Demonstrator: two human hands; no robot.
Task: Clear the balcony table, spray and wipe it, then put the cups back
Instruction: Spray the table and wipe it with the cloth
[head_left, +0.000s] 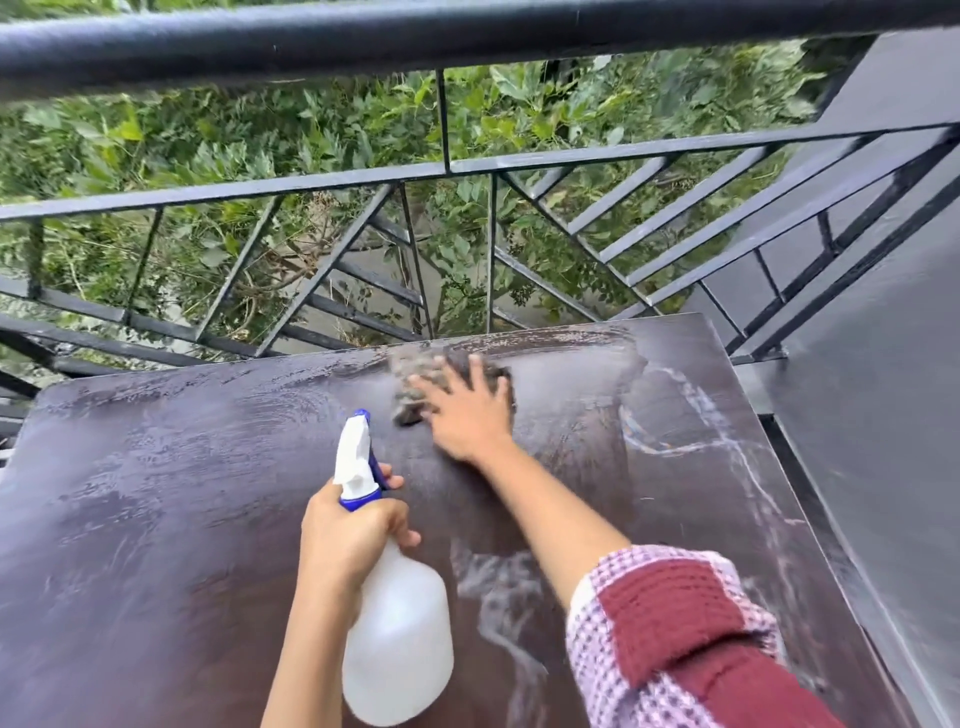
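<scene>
Right hand (467, 410) lies wide on the cloth (415, 384); left hand (348, 535) grips the bottle (397, 623). Near the desk (156, 493) edge, upper centre, the cloth could slip off.

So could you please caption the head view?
Right hand wipes the wet table with a cloth; left hand holds the spray bottle.

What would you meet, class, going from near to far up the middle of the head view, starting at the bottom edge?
spray bottle → left hand gripping its neck → right hand → grey cloth under it → table far edge → black railing → green foliage
</scene>
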